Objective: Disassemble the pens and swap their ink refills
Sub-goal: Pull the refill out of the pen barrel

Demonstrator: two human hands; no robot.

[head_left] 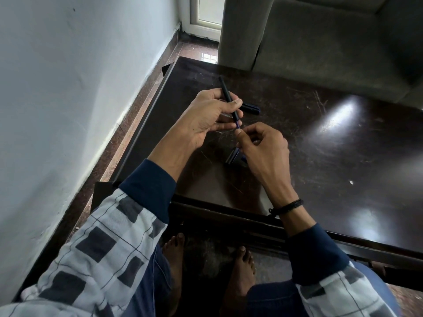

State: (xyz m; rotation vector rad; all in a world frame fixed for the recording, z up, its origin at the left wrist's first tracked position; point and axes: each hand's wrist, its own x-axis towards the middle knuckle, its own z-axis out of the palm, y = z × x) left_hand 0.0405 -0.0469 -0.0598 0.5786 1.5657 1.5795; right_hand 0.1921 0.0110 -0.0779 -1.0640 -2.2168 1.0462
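Observation:
My left hand (211, 115) grips a black pen barrel (226, 94), which points up and away over the dark table (320, 156). A bluish tip sticks out at the barrel's lower end (238, 124). My right hand (261, 145) pinches at that lower end with thumb and forefinger; what it holds there is too small to make out. Another dark pen part with a blue end (250, 108) lies on the table just behind my left hand. A blue and grey pen piece (233, 156) lies under my right hand, partly hidden.
A grey sofa (320, 42) stands against the table's far edge. A white wall (68, 88) runs along the left, with a strip of brown floor between it and the table. My bare feet (206, 259) show below the table's near edge.

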